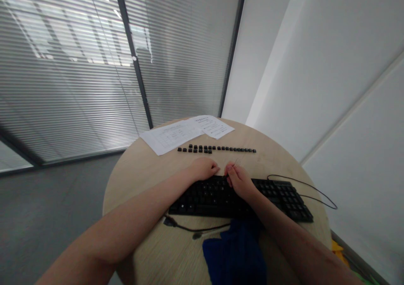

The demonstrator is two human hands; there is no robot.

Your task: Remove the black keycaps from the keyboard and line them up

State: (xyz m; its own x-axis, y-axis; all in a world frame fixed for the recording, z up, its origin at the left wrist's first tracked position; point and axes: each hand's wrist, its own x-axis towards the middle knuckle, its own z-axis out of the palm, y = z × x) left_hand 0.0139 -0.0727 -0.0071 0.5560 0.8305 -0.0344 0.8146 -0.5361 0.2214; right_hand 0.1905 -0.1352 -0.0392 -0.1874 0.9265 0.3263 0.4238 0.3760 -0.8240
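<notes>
A black keyboard [208,199] lies across the round table, several keys gone from its upper rows. At its far edge rests my left hand [203,168], fingers curled in; whatever may be inside them is hidden. Just to the right, my right hand [240,180] is closed in a pinch above the keys. Thin wires of a small tool [236,162] stick up from its fingertips, like those of a wire keycap puller. Beyond both hands, loose black keycaps [205,149] stand in neat rows on the tabletop.
Printed paper sheets [176,134] lie at the table's [126,184] far side. A blue cloth [235,253] and a cable with a USB plug [169,221] lie near me, beside a small brush-like item [197,236]. The keyboard's cord [325,201] loops past the right edge.
</notes>
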